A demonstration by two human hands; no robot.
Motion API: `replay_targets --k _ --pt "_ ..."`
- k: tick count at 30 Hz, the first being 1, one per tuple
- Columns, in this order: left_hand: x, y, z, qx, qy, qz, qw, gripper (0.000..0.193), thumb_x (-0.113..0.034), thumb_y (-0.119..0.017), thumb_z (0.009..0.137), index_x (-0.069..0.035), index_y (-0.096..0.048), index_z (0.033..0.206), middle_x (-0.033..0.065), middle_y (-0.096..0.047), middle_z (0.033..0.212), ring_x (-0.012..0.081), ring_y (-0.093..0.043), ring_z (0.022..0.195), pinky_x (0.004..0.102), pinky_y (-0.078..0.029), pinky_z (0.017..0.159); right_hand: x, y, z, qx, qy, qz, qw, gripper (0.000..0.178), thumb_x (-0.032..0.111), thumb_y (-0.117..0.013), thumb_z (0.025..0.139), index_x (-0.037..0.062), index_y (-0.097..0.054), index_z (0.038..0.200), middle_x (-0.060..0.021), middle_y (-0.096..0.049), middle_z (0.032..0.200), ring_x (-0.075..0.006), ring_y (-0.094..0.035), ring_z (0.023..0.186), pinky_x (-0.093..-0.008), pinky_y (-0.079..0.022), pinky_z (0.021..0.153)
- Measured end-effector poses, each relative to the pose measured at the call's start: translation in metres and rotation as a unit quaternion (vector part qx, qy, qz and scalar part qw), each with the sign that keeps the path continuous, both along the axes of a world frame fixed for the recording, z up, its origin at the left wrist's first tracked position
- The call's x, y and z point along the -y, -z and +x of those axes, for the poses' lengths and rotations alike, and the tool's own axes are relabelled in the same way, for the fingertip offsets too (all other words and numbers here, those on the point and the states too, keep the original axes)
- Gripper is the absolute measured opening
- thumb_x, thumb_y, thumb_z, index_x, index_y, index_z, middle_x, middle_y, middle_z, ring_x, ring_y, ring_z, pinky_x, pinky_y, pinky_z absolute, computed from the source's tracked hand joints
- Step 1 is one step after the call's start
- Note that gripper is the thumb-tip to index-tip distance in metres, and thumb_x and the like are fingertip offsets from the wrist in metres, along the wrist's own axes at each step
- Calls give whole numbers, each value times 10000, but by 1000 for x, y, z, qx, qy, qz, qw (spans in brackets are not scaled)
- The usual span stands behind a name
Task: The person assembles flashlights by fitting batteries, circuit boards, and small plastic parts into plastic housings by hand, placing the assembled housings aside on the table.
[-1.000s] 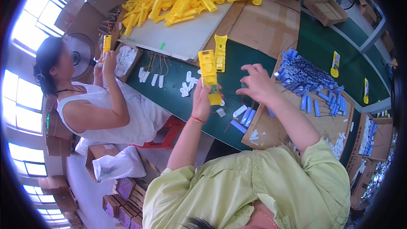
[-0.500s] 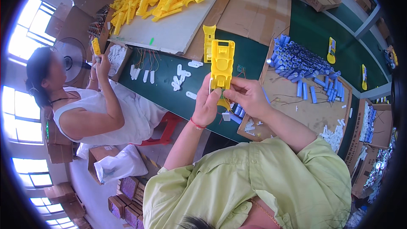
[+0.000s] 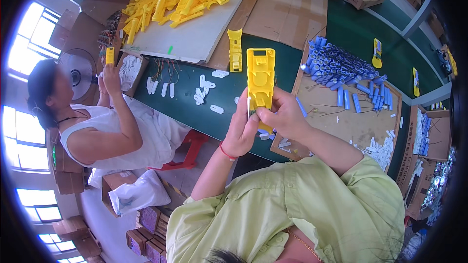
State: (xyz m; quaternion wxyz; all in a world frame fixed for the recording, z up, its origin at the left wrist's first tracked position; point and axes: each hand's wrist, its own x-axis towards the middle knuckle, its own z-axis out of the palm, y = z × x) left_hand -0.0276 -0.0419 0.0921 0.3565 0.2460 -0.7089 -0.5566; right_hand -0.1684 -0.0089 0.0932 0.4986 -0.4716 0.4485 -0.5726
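Fingers of both hands are closed around the lower end of a yellow shell [image 3: 261,84], which is held upright above the near edge of the green table [image 3: 185,102]. The left hand [image 3: 241,131] is wrapped along the shell's left side, while the right hand [image 3: 282,117] is clenched on its right side, thumb pressed across the lower front; a small white part seems to be pinched at the left edge, though this cannot be told surely. The step in hand is judged to be the fitting or checking of a piece in the shell's lower section. For the next move, a firm left-hand hold and a fine press from the right fingertips would be called for, so that the piece is seated squarely. Another shell [image 3: 235,50] lies flat on the table beyond, white clips [image 3: 202,90] are scattered beside it, and blue cells [image 3: 336,68] are heaped on a board to the right. A co-worker's hand [image 3: 109,75], well apart at the left, holds a yellow piece.
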Motion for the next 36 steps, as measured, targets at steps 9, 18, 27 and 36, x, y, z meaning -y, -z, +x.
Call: replay_targets --k 9,18,27,36 --pt "9 20 9 -134 -10 198 971 546 -24 -351 851 8 -218 1379 166 -483 1206 221 -528 1060 302 -408 911 7 0 6 24 -61 68 996 350 211 -589 825 19 -537 1113 -12 -575 871 -39 -480 740 -212 -412 655" --pt "31 3 6 -249 -75 260 930 397 -362 -292 973 -70 -359 1233 102 -516 1000 177 -582 857 333 -488 746 -22 53 -5 66 -293 147 942 422 318 -526 905 3 -527 1186 -51 -627 1014 -135 -580 945 -278 -453 796" --pt "45 37 27 -55 -100 159 981 314 -296 -414 958 -57 -392 1161 63 -529 935 139 -573 803 286 -485 697 5 -23 -45 -189 122 -101 969 197 86 -630 791 13 -608 972 -97 -653 927 -119 -629 801 -240 -496 681" --pt "12 39 4 50 -60 123 989 332 -109 -550 888 -16 -397 1168 68 -556 927 138 -581 786 282 -481 694 31 -8 -36 -561 249 -307 727 287 230 -684 748 100 -641 1002 -12 -434 621 -183 -481 537 -305 -390 465"
